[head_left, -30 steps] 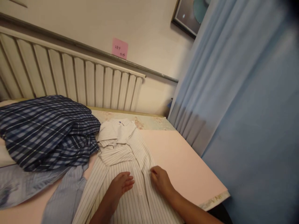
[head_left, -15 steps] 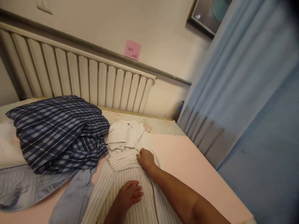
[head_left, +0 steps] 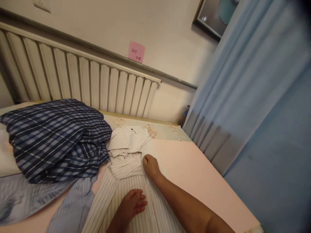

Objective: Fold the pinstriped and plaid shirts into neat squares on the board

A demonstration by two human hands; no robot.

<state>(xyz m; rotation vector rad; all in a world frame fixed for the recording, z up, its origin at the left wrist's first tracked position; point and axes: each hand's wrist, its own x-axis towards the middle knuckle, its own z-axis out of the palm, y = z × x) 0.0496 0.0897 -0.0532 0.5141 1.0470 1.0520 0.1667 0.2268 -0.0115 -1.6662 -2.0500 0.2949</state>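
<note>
A long blue curtain (head_left: 255, 97) is hanging to the right of a pink-covered surface (head_left: 194, 174), where the laundry is lying. On the left, a navy plaid garment (head_left: 60, 136) is sitting in a loose heap over a light-blue striped garment (head_left: 73, 204), one sleeve of which is trailing toward the person. Just beside the heap, a white pinstriped shirt (head_left: 128, 181) is lying lengthwise in front of the person, its collar end pointing toward the wall and a crosswise bunch of cloth sitting below the collar. The right hand (head_left: 152, 166) is resting closed at the right edge of that bunch; whether it is pinching cloth is hidden by its own curled fingers. The left hand (head_left: 134, 202) is lingering open over the lower front, fingers loosely bent. The person seems to be arranging the shirt's upper part, and the next move is probably calling for a light grip and for drawing the bunch out flat. At the collar, a small dark-blue label (head_left: 132, 130) is showing.
</note>
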